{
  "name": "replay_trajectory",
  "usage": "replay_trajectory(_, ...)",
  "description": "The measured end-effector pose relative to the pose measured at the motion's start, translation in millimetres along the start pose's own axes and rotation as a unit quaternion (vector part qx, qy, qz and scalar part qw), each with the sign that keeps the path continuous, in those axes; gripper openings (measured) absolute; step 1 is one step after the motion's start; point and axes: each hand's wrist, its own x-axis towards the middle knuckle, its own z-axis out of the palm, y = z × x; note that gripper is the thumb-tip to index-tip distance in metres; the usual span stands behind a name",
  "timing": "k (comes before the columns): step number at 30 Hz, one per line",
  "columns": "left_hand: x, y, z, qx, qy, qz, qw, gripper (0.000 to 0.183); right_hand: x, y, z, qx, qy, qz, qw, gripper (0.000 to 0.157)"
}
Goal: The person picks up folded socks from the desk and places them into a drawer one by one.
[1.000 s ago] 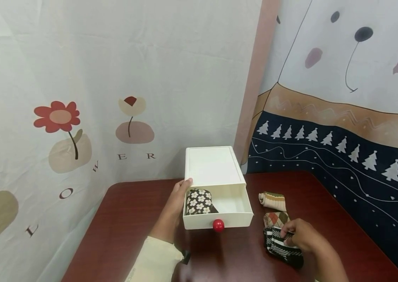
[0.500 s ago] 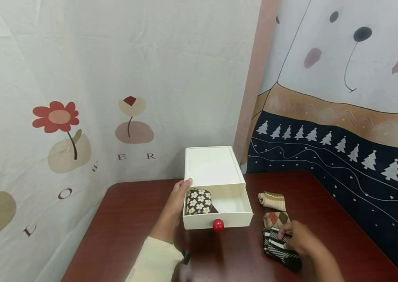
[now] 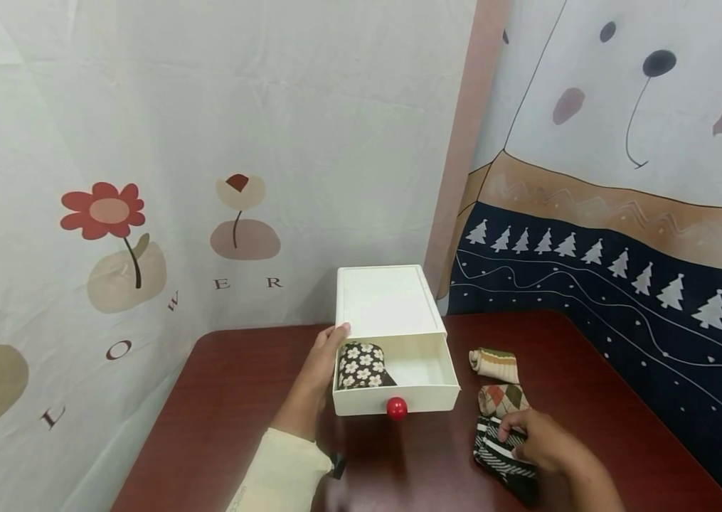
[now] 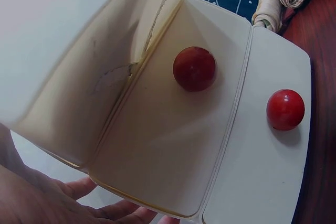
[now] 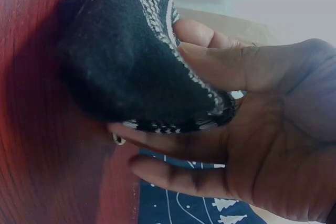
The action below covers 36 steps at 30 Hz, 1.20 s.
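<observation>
My right hand (image 3: 543, 442) pinches a black-and-white sock (image 3: 503, 459) between thumb and fingers; my left hand (image 3: 322, 358) rests, fingers extended, against the white box (image 3: 389, 302).

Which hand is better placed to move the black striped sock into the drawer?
Probably the right hand: it pinches the sock, while the left hand holds the box near its open drawer.
</observation>
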Motion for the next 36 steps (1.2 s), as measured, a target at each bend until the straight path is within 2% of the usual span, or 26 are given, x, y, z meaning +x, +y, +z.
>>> replay_trajectory(4, 0.2, -0.3, 0.5, 0.002, -0.002, 0.000, 1.0000, 0.081, 0.2, 2.7, 0.0, 0.013, -0.011, -0.023, 1.000, 0.036)
replay_trajectory(13, -0.7, 2.8, 0.0, -0.002, 0.000, 0.003, 1.0000, 0.082, -1.7, 2.5, -5.9, 0.017, 0.012, -0.069, 0.997, 0.031)
replay_trajectory(19, -0.1, 2.0, -0.2, 0.007, 0.000, -0.001, 1.0000, 0.082, -6.5, -1.3, -9.1, 0.019, 0.061, -0.103, 0.993, 0.030)
replay_trajectory(26, 0.5, 0.9, -0.7, 0.007, -0.004, -0.001, 1.0000, 0.084, -9.8, -12.2, -13.6, 0.049, 0.106, -0.106, 0.988, 0.035)
replay_trajectory(31, 0.0, 0.4, -0.6, 0.014, -0.003, -0.006, 0.9999, 0.085, -9.3, -16.9, -15.0, 0.055, 0.164, -0.139, 0.975, 0.037)
replay_trajectory(33, -0.3, 0.3, -0.7, 0.015, -0.004, -0.005, 0.9999, 0.085, -9.6, -20.7, -16.6, 0.072, 0.173, -0.136, 0.973, 0.037)
replay_trajectory(36, -0.4, -0.2, -0.9, 0.016, -0.003, -0.002, 0.9999, 0.085, -11.0, -26.8, -20.1, 0.113, 0.163, -0.118, 0.973, 0.034)
